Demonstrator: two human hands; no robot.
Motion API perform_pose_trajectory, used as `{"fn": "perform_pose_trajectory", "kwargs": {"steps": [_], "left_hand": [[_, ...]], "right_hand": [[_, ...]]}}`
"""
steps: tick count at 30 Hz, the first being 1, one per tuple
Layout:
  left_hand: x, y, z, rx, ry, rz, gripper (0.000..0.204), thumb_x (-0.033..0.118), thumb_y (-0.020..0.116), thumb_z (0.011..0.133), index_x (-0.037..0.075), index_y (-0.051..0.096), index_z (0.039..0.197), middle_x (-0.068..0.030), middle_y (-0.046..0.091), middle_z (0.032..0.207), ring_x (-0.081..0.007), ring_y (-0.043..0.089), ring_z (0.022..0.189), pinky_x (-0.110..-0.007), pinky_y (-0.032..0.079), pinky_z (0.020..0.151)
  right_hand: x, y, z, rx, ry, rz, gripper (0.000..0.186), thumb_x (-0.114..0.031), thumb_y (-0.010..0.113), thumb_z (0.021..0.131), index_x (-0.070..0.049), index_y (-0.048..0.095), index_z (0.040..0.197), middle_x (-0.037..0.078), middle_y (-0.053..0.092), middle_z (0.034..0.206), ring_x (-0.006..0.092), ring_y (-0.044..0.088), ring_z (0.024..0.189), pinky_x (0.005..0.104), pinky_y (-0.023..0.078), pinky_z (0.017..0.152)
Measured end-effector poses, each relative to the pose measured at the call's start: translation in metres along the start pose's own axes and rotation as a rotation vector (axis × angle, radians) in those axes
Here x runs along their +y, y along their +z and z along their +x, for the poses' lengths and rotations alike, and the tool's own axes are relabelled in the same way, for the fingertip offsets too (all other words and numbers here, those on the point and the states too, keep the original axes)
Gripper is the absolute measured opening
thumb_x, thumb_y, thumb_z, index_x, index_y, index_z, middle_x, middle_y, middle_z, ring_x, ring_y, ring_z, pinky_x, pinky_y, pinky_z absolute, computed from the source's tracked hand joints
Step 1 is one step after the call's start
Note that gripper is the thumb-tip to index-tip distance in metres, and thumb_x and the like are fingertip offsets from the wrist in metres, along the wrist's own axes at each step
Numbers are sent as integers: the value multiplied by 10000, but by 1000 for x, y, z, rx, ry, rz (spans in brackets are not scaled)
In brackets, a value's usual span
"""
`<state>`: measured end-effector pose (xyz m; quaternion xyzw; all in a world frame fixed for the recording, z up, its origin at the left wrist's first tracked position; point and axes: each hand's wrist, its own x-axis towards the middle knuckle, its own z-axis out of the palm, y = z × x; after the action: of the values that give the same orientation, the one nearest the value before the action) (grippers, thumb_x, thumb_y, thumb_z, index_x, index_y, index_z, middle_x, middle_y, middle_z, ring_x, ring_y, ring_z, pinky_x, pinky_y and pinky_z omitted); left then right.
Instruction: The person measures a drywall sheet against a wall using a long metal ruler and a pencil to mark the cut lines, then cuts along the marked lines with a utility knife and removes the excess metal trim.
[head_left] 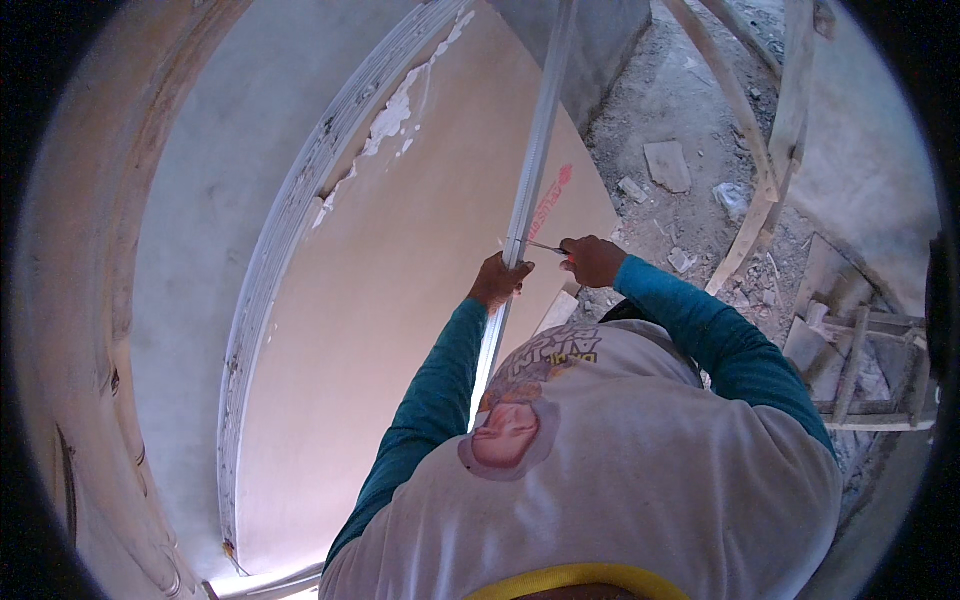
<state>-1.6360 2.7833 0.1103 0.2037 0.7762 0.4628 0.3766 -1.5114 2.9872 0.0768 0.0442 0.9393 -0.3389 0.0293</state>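
Observation:
My left hand (500, 280) grips a long, pale metal channel (540, 140) that runs upright across a beige board (360, 260) with a chipped white edge. My right hand (595, 262) is closed on a slim metal tool (548, 247) with a reddish handle. The tool's thin end meets the channel just above my left hand; whether it cuts or only touches, I cannot tell. My forearms, in teal sleeves, come up either side of my printed white shirt.
A curved-looking stack of board edges (270, 260) stands at left, beside a grey wall (190, 200). On the right lie rubble (665, 165) and wooden planks (750, 140) leaning over the dusty floor, with a wooden frame (865, 370) lower down near a pale wall (870, 150).

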Motion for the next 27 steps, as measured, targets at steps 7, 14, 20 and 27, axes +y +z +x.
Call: {"fn": "perform_pose_trajectory", "kwargs": {"steps": [7,14,20,27], "left_hand": [[5,7,-3,50,-3,66,252,228,715,884,29,560,903,-19,539,672,-109,513,551,-294,448,495],[-2,10,-2,101,45,148,259,238,700,895,25,556,930,-28,547,668,-121,523,551,-306,467,510],[0,8,-5,81,70,162,249,233,700,889,36,550,917,-21,533,661,-127,532,562,-310,474,515],[9,15,-10,25,-31,46,238,210,725,869,50,552,898,-11,520,681,-119,521,559,-306,470,506]], "right_hand": [[-4,-3,-1,-48,31,-16,331,-298,596,928,-59,570,1155,224,684,953,419,667,931,548,528,763],[-6,-3,-1,9,-16,30,319,-267,627,916,-19,585,1112,239,686,954,440,665,918,537,523,787],[-3,-7,-1,-18,-21,41,318,-289,631,919,-27,597,1096,230,691,913,443,667,902,536,527,772],[5,-12,-8,34,-48,-26,351,-375,660,901,-48,630,1026,205,695,913,420,673,892,515,532,763]]}}
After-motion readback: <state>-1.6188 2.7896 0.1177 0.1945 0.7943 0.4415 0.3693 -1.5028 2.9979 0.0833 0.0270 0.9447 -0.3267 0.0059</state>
